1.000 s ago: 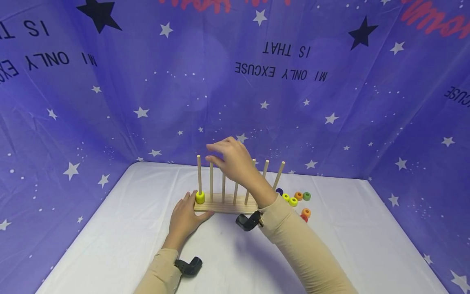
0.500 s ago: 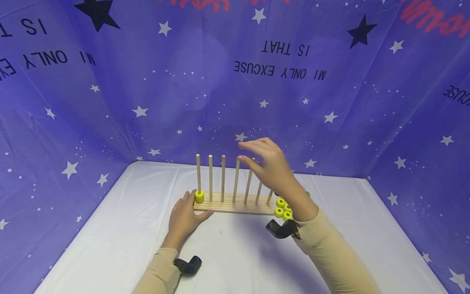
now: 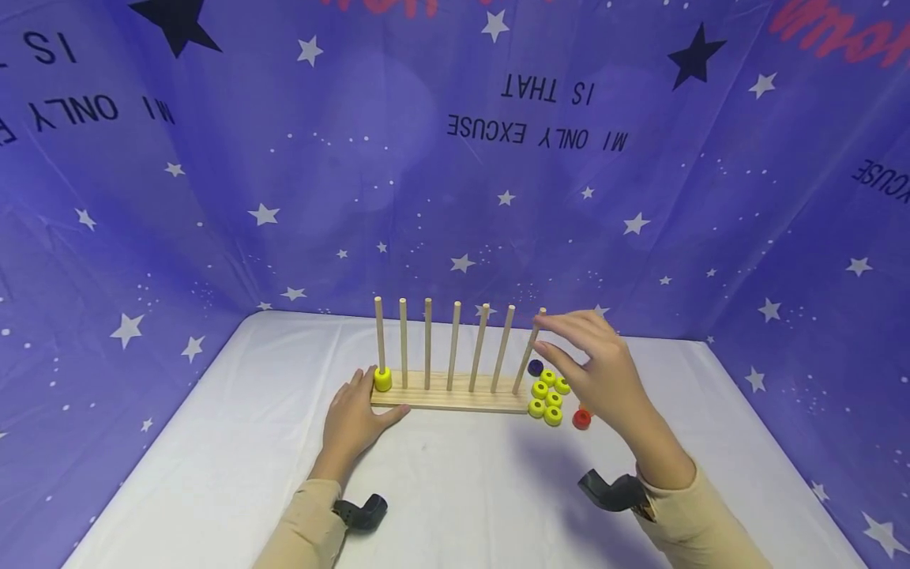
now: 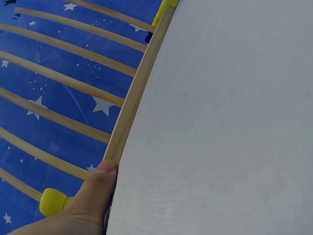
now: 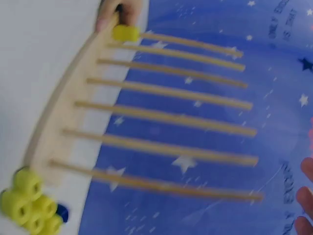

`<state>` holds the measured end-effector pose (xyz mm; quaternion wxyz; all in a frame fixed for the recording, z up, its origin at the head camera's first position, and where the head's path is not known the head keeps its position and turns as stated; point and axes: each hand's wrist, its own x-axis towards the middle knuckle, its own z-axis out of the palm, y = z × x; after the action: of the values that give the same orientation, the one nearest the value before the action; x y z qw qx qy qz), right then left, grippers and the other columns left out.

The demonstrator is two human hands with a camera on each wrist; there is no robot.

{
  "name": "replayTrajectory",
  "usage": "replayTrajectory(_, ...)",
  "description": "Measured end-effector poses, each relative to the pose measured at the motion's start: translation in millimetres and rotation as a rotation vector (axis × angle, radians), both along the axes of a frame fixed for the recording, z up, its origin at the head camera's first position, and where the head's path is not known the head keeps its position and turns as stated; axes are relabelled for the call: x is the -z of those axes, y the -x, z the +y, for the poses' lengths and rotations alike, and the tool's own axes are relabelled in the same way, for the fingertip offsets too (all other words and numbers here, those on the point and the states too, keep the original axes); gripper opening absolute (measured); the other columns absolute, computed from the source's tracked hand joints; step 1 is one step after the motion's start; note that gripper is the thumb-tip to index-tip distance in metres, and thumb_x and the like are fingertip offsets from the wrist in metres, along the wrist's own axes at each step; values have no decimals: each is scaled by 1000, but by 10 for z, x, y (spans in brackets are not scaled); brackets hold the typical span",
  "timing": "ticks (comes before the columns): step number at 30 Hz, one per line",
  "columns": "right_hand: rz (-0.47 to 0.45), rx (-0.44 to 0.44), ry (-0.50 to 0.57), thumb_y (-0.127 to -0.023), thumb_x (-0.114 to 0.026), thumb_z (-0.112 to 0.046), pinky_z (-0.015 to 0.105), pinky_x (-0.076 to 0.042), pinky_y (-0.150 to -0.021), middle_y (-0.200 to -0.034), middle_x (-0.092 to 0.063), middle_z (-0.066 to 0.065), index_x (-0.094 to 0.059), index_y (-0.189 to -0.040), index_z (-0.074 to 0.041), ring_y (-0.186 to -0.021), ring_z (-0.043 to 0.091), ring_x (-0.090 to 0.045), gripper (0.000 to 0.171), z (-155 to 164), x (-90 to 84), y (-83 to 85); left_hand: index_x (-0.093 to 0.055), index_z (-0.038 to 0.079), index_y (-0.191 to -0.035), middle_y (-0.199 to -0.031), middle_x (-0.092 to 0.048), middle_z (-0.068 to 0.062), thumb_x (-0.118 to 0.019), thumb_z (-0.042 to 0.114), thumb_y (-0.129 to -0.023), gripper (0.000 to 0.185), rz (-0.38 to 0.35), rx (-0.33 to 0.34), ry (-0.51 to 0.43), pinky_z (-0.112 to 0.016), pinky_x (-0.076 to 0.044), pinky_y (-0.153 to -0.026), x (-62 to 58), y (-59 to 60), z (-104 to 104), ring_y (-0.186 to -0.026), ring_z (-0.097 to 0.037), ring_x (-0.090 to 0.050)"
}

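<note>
A wooden peg rack (image 3: 451, 399) with several upright pegs stands on the white table. Yellow beads (image 3: 382, 380) sit at the foot of its leftmost peg. My left hand (image 3: 353, 419) holds the rack's left end, its thumb along the front edge and fingers round the far side; the left wrist view shows the thumb (image 4: 98, 191) against the wood. Raised by the rightmost peg, my right hand (image 3: 600, 371) has thumb and forefinger apart, with nothing between them. In the right wrist view only its fingertips (image 5: 304, 196) show at the right edge.
Several loose yellow beads (image 3: 554, 400) lie against the rack's right end, with a dark blue bead (image 3: 535, 367) behind them. A red bead (image 3: 581, 419) lies to their right, an orange one partly hidden by it and the right hand. Purple star-printed cloth (image 3: 455, 197) walls the table.
My right hand has travelled right and lower, from over the left pegs to beside the rightmost one, uncovering the pegs and yellow beads. My left hand stays on the rack.
</note>
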<state>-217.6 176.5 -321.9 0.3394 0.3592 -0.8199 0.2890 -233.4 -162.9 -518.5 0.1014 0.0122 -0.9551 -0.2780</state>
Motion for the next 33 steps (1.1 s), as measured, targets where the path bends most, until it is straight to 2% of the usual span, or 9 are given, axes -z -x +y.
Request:
replayTrajectory(3, 11, 20, 16, -71, -80, -4, 19, -43, -99, -104, -73, 3, -70, -112, -10, -100, 17, -60, 43, 148, 117, 11, -33, 7, -146, -149, -36, -22, -67, 68, -71, 102, 4, -4, 4, -54, -25, -116, -2, -2, 9, -138, -40, -33)
replayTrajectory(6, -29, 70, 0, -72, -79, -5, 18, -43, -97, -107, -72, 3, -70, -113, -11, -102, 17, -59, 43, 276, 235, 13, -33, 7, -146, -149, -35, -22, -67, 68, -71, 102, -2, -6, -1, -53, -24, -116, -5, 1, 1, -139, -39, -32)
replayTrajectory(7, -43, 88, -5, -73, -79, -6, 18, -44, -93, -108, -71, 3, -70, -113, -10, -102, 17, -59, 42, 315, 282, 18, -32, 7, -146, -150, -35, -22, -67, 68, -71, 103, -6, -6, -3, -53, -23, -117, -5, 2, 0, -139, -39, -32)
replayTrajectory(15, -212, 239, -19, -78, -77, -15, 40, -48, -89, -109, -70, 3, -69, -114, -12, -103, 19, -59, 37, 622, 764, 164, -32, 8, -147, -150, -35, -21, -66, 69, -71, 103, -11, -7, -10, -53, -24, -116, -3, 12, 2, -139, -38, -31)
replayTrajectory(21, -403, 321, -50, -83, -73, -23, 48, -48, -90, -114, -68, 3, -65, -120, -14, -105, 20, -57, 38, 813, 1160, 320, -33, 7, -146, -149, -36, -22, -67, 68, -71, 102, -1, -4, -3, -54, -24, -116, -2, 12, 11, -139, -39, -32)
replayTrajectory(25, -492, 336, -75, -85, -71, -25, 51, -45, -92, -118, -66, 4, -62, -123, -14, -108, 24, -56, 41, 875, 1324, 391, -34, 7, -146, -149, -36, -21, -68, 67, -71, 102, 1, -8, -13, -53, -24, -116, -10, 11, 17, -139, -38, -32)
replayTrajectory(33, -546, 342, -122, -86, -69, -26, 51, -41, -98, -118, -65, 5, -59, -126, -13, -112, 26, -52, 43, 917, 1542, 525, -33, 6, -146, -149, -37, -21, -67, 68, -71, 103, 0, -6, -6, -51, -23, -117, -10, 14, 10, -140, -37, -31)
